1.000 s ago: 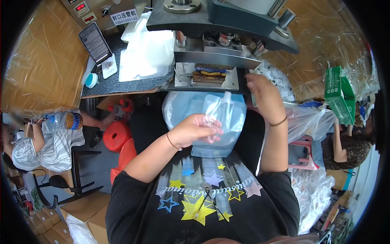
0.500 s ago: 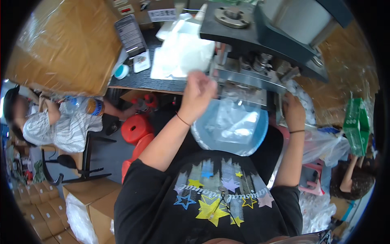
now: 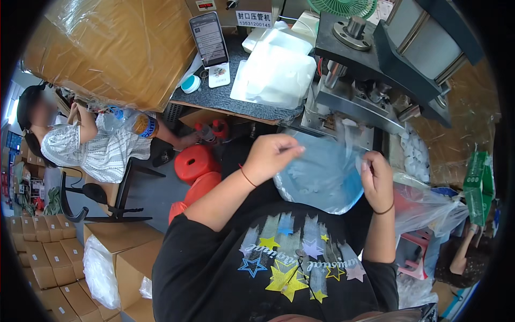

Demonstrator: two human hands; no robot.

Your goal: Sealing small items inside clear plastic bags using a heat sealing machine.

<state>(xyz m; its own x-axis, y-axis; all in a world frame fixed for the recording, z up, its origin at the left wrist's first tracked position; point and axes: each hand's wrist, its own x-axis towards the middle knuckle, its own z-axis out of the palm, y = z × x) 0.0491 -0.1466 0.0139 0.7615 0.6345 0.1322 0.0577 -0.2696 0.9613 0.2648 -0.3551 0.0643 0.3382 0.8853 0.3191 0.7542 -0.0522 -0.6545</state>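
My left hand (image 3: 274, 156) is over the near-left rim of a light blue basin (image 3: 351, 206), thumb and fingers pinched together; whatever they hold is too blurred to make out. At the basin's right side, my right hand (image 3: 377, 181) pinches a clear plastic film (image 3: 350, 140), smeared by motion above the basin. More clear plastic seems to lie inside the basin. Just beyond stands a dark metal press (image 3: 359, 104) with steel posts. A stack of translucent white plastic sheets or bags (image 3: 276, 72) lies on the worktop left of the press.
On the dark worktop (image 3: 238, 102) are a phone on a stand (image 3: 209, 40) and a small teal-lidded jar (image 3: 190, 83). A wrapped carton (image 3: 107, 48) stands left, red stools (image 3: 194, 163) below. People sit at left and right; one holds a green box (image 3: 477, 185).
My view has shifted, so the bench sits further right. My right hand has come away from the press down to the basin's side; my left hand is now lower, over the basin's rim.
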